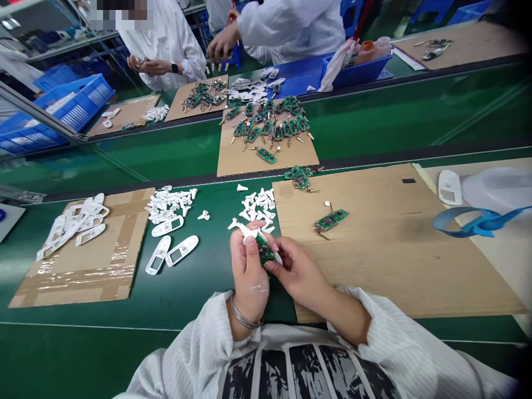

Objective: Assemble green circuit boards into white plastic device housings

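Note:
My left hand (pixel 248 266) and my right hand (pixel 296 270) meet over the green table's near edge, both closed on one small assembly (pixel 263 247): a green circuit board set in a white plastic shell. The left thumb presses on its top end. A pile of small white plastic caps (pixel 258 206) lies just beyond my hands. One loose green circuit board (pixel 331 220) with metal pins rests on the cardboard sheet (pixel 386 244) to the right.
White shells (pixel 171 250) and more caps (pixel 170 202) lie left, beside a taped cardboard (pixel 87 266) holding shell halves. Several boards sit on cardboard (pixel 266 147) across the belt. Two people in white coats work opposite. A blue strap (pixel 477 221) lies right.

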